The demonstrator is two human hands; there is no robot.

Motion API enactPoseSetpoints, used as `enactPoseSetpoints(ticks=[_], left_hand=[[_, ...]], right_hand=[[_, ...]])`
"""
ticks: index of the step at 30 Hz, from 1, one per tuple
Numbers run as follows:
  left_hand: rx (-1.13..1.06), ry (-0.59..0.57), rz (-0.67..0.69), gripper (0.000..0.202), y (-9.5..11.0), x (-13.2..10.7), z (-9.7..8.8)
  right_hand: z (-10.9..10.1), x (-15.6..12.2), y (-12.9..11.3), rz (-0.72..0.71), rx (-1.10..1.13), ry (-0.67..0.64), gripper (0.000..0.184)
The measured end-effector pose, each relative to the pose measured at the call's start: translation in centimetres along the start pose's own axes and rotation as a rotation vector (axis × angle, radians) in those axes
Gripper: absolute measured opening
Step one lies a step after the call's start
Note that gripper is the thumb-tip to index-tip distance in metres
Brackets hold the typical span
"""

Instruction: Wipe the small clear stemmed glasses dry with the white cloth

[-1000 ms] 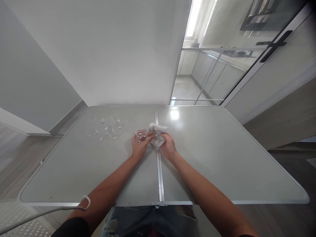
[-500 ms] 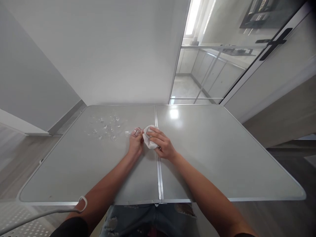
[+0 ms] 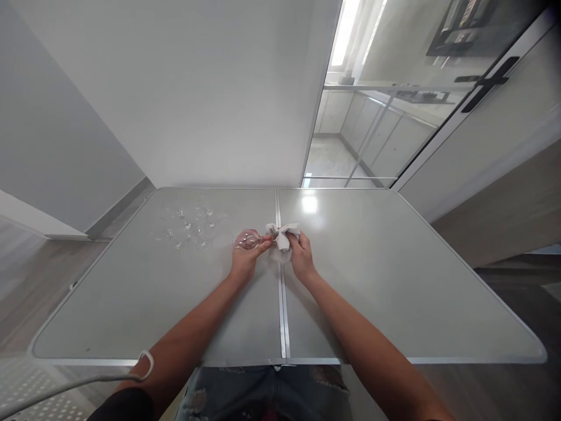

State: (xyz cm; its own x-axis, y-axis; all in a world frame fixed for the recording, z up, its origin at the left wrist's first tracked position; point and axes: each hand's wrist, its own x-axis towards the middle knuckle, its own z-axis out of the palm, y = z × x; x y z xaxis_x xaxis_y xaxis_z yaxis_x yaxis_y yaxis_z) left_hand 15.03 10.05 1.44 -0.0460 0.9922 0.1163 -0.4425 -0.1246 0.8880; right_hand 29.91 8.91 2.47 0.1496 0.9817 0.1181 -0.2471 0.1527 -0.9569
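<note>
My left hand [image 3: 245, 257] has its fingers curled round a glass [image 3: 249, 240] lying sideways, while my right hand [image 3: 301, 257] pinches a cloth [image 3: 283, 238] against its stem above the tabletop [image 3: 372, 280].

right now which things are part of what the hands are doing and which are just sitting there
In hand:
- wine glass, held on its side by the left hand
- white cloth, gripped by the right hand

Lying about:
- cluster of clear glasses on the grey table
- white cable

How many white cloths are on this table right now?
1: the white cloth is bunched in the right hand, beside the clear glass in the left hand. None shows elsewhere on the table.
</note>
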Motion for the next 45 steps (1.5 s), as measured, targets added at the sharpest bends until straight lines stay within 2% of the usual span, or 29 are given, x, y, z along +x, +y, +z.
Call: enactPoseSetpoints(ticks=[3,5,9,12,15,19,21,24,25,27,29,32,35,38,41,43,45], left_hand=[[0.047,0.031,0.060,0.045,0.1,0.2,-0.2],[0.106,0.040,0.081,0.044,0.3,0.3,-0.3],[0.306,0.109,0.148,0.038,0.6,0.2,-0.5],[0.379,0.164,0.182,0.035,0.5,0.3,-0.6],[0.393,0.182,0.182,0.037,0.5,0.3,-0.4],[0.477,0.152,0.186,0.035,0.4,-0.1,-0.3],[0.496,0.106,0.185,0.034,0.3,-0.3,-0.3],[0.564,0.031,0.221,0.032,-0.1,-0.5,-0.4],[0.606,0.020,0.241,0.031,-0.2,-0.5,-0.5],[0.678,0.021,0.271,0.031,-0.4,-0.5,-0.7],[0.704,0.023,0.266,0.031,-0.4,-0.4,-0.9],[0.698,-0.001,0.230,0.027,-0.5,-0.5,-1.0],[0.694,-0.033,0.215,0.024,-0.6,-0.7,-0.9],[0.656,-0.096,0.228,0.024,-0.8,-0.9,-0.8],[0.624,-0.138,0.261,0.035,-0.7,-0.8,-0.9],[0.667,-0.090,0.313,0.037,-0.4,-0.5,-1.2],[0.756,0.026,0.402,0.028,0.2,-0.1,-1.8]], right_hand=[[0.4,0.2,0.2,0.281,0.171,-0.010,0.031],[0.5,0.2,0.0,0.364,0.196,-0.025,0.036],[0.0,0.1,0.1,0.275,-0.041,-0.026,0.038],[-0.6,0.2,0.4,0.175,-0.195,-0.028,0.029],[-1.0,0.4,0.2,0.128,-0.164,-0.005,0.014],[-1.7,0.7,-1.5,-0.039,-0.082,0.000,0.021],[-2.2,0.7,-2.4,-0.048,-0.058,-0.101,0.023],[-2.7,0.6,-3.0,0.105,-0.124,-0.360,0.022],[-2.7,0.7,-2.9,0.142,-0.182,-0.398,0.026],[-2.5,0.7,-2.4,0.127,-0.363,-0.358,0.034],[-2.0,0.8,-1.8,0.004,-0.562,-0.285,0.031],[-1.4,0.5,-0.8,-0.201,-0.753,-0.334,0.028],[-1.1,0.1,-0.2,-0.296,-0.914,-0.363,0.015],[-1.2,-0.1,0.1,-0.306,-1.110,-0.344,0.015],[-2.4,0.9,0.0,-0.301,-1.197,-0.296,0.021],[-4.2,2.3,-0.2,-0.254,-1.177,-0.173,0.025],[-6.7,4.0,-0.4,-0.143,-1.143,0.015,0.031]])
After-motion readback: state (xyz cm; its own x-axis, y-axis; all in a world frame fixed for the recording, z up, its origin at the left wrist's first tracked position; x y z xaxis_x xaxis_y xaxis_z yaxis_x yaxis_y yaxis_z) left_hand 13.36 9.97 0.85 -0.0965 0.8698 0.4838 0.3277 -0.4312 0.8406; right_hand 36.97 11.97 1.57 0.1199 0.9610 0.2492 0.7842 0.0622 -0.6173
